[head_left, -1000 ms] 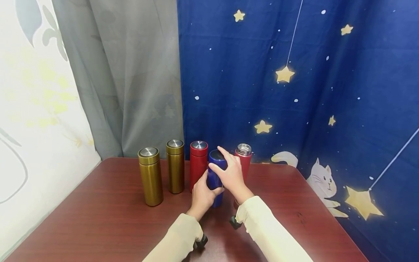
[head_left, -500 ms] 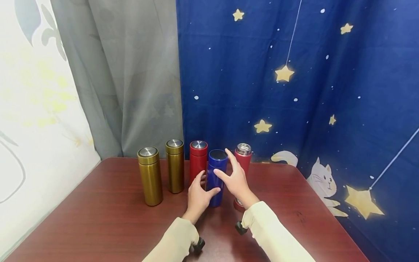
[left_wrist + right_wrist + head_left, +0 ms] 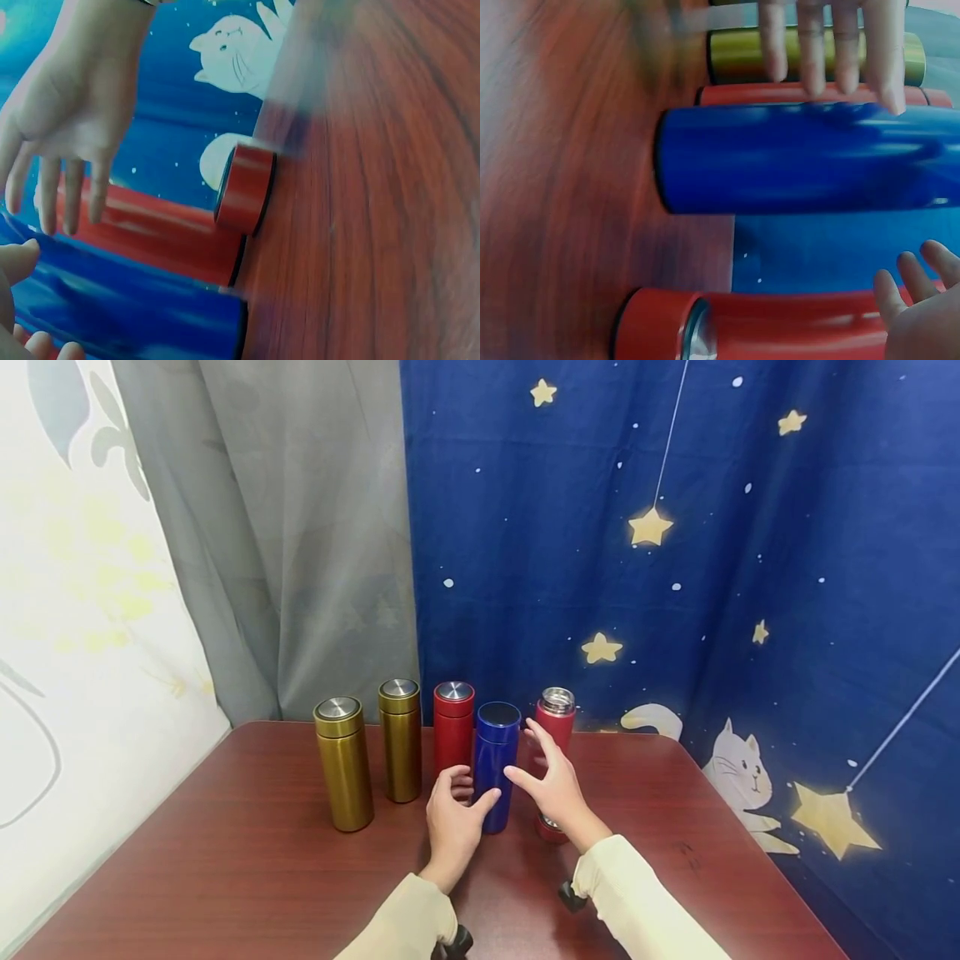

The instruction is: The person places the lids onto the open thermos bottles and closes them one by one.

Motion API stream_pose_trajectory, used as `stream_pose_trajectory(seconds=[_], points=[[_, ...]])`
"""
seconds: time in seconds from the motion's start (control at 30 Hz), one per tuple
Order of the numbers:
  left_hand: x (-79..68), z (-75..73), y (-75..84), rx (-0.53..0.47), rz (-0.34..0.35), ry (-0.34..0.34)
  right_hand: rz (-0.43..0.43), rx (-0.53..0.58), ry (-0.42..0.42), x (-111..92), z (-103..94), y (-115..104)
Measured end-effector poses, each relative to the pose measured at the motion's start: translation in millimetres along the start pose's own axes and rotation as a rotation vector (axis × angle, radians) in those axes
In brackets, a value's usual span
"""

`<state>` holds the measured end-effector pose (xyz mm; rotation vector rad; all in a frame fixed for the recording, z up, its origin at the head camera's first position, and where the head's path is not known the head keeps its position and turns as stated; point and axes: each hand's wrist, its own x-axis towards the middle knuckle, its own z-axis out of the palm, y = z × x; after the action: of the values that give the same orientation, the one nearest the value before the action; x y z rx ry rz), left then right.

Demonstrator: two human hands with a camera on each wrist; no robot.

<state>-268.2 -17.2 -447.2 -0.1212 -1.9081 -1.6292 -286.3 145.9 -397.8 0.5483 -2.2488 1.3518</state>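
A blue insulated bottle [image 3: 497,768] with a dark-topped lid stands upright on the table, between both hands. At its left side is my left hand [image 3: 453,827], fingers bent loosely and thumb spread in front of the bottle. My right hand [image 3: 555,785] is spread at the bottle's right, its thumb near the blue side; the right wrist view shows a gap between its fingers and the blue bottle [image 3: 802,157]. Behind the right hand stands a red bottle [image 3: 555,724] with its steel mouth uncovered. A red lid [image 3: 247,191] rests on the table before it, partly hidden in the head view.
A lidded red bottle [image 3: 453,735] stands just left of the blue one. Farther left are two gold bottles, one behind [image 3: 401,752] and one nearer [image 3: 347,777]. Gray [image 3: 337,527] and starry blue curtains [image 3: 525,527] hang behind the reddish-brown table [image 3: 225,877].
My right hand has come off the blue bottle's top, moving right and down. My left hand has loosened from its side and shifted slightly left. The red lid has come into view.
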Motion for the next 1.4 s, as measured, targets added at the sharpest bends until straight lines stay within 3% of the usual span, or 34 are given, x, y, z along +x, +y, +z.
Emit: stream_pose_trajectory(seconds=[0.23, 0.67, 0.87, 1.17, 1.4], points=[[-10.4, 2.4, 11.0, -0.034, 0.012, 0.010, 0.021, -0.022, -0.008, -10, -7.6, 11], [-20.3, 14.8, 22.5, -0.185, 0.032, -0.078, 0.029, -0.037, -0.075, -29, -18.7, 41], [-22.2, 23.9, 30.4, -0.281, 0.048, -0.170, 0.063, -0.052, -0.107, -34, -25.3, 50], [-22.7, 18.9, 64.4, -0.343, -0.001, -0.338, 0.109, -0.258, -0.198, -42, -33.3, 65], [-16.9, 37.1, 39.5, -0.364, -0.022, -0.402, 0.107, -0.269, -0.271, -43, -36.0, 75]])
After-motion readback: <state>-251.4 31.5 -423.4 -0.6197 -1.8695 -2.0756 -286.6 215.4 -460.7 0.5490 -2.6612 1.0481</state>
